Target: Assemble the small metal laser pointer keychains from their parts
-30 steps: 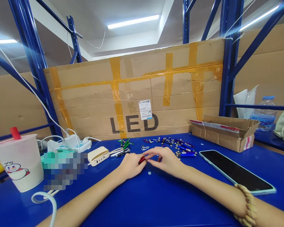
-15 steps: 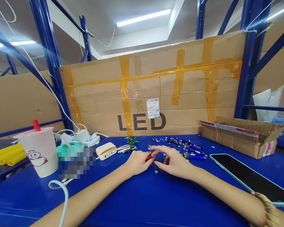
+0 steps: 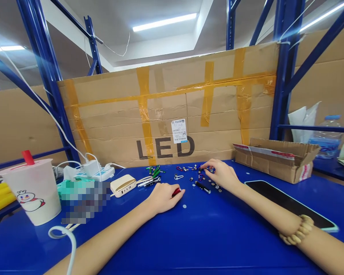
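Nearest on the blue surface [image 3: 189,244], the left hand [image 3: 163,198] is keeping a firm, curled grip on a red mini flashlight [image 3: 176,192], while the right hand [image 3: 221,175] is hovering, its fingertips [image 3: 205,165] bunched with any pinch unclear, over scattered small metal keychain parts [image 3: 200,179].

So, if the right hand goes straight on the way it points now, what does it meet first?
The right hand would probably meet the small metal keychain parts at its fingertips first, though which single piece is unclear from this view.
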`<state>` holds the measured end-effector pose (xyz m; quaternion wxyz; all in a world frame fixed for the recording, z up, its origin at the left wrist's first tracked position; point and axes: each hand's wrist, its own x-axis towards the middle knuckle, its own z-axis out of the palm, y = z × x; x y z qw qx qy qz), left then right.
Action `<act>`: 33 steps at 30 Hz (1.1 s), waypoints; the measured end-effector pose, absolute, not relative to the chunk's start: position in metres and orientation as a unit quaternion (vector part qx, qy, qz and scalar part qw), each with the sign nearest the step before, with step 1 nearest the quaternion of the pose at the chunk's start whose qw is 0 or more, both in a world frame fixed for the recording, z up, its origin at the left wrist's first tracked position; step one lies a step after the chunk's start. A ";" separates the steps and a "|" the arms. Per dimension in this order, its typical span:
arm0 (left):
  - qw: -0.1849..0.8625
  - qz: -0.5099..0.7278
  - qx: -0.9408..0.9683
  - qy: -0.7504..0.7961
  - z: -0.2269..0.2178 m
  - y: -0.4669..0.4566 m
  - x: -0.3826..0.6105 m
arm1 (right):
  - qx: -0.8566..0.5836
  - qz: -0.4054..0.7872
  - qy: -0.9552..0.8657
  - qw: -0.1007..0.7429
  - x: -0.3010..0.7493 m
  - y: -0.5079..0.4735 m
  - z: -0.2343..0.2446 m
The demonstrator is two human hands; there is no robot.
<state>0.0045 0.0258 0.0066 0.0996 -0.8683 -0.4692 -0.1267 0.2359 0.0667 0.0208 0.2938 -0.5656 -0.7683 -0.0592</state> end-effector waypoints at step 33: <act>0.125 -0.124 -0.932 -0.318 0.008 0.019 0.004 | -0.561 0.082 -0.784 0.252 0.234 0.074 0.003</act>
